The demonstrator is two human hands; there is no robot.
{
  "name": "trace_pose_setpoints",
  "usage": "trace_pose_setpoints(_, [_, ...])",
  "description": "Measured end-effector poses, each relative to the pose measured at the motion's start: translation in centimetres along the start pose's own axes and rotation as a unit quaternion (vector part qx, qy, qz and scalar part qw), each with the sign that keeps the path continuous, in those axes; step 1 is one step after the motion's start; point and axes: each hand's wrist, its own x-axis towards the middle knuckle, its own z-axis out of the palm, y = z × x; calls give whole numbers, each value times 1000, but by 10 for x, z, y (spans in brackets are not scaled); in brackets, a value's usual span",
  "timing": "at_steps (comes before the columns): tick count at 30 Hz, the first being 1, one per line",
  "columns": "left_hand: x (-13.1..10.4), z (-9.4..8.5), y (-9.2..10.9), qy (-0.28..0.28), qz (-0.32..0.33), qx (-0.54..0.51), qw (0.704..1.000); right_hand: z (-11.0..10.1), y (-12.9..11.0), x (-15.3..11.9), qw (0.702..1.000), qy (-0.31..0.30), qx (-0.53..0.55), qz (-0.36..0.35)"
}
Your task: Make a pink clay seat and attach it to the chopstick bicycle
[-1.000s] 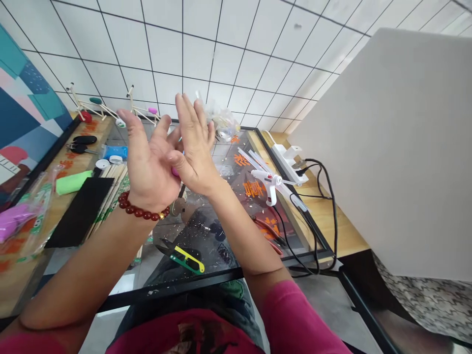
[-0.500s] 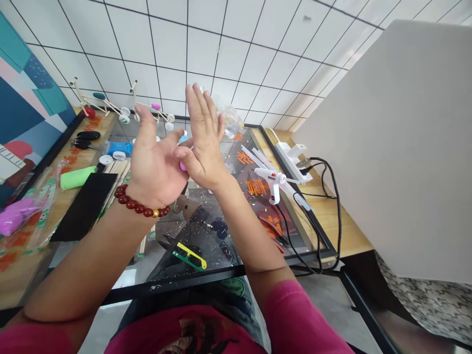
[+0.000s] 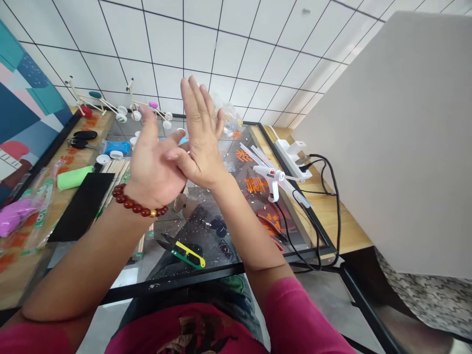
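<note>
My left hand [image 3: 157, 169], with a red bead bracelet [image 3: 136, 206] at the wrist, is turned palm up with its fingers stretched out. Across it lies my right hand [image 3: 202, 142], its fingers straight and pointing up and its palm against the left palm. A small pink lump, perhaps modelling clay, showed between the palms a moment ago; the hands hide it now. Beneath the hands is the glass tabletop [image 3: 202, 221], sprinkled with small white bits. Yellow-and-green thread snips [image 3: 186, 254] lie near its front edge.
At right are a white glue gun [image 3: 271, 179], glue sticks [image 3: 260, 156], red-handled pliers [image 3: 271, 226] and a power strip [image 3: 289, 155] with black cables. Stick models [image 3: 99, 101] stand at the back left. Green clay [image 3: 74, 177], a black sheet [image 3: 84, 206] and purple clay [image 3: 16, 216] lie left.
My right hand has slid slightly across the left palm, and the pink lump between them has gone out of sight. The whole view has shifted a little.
</note>
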Motion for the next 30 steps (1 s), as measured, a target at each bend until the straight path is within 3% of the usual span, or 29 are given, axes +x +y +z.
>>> trace_pose_setpoints(3, [2,-1,2,-51,-8,-42,998,5,-2,0,1000,24,14,-5])
trace_pose_setpoints(10, [10,8,-36,-22,68,-18,997,-3,0,3,1000,-8,7,15])
trace_pose_setpoints(15, [3,9,-18,-13,65,-8,998,-16,-5,2,998,-54,36,7])
trace_pose_setpoints(19, [0,12,-1,28,46,-10,999,-16,-9,-1,999,-43,12,6])
trace_pose_setpoints(25, [-5,17,-3,69,35,-3,997,-20,-10,-1,999,-36,-5,11])
trace_pose_setpoints(30, [-11,26,-6,31,52,15,998,-29,-15,3,1000,6,13,-6])
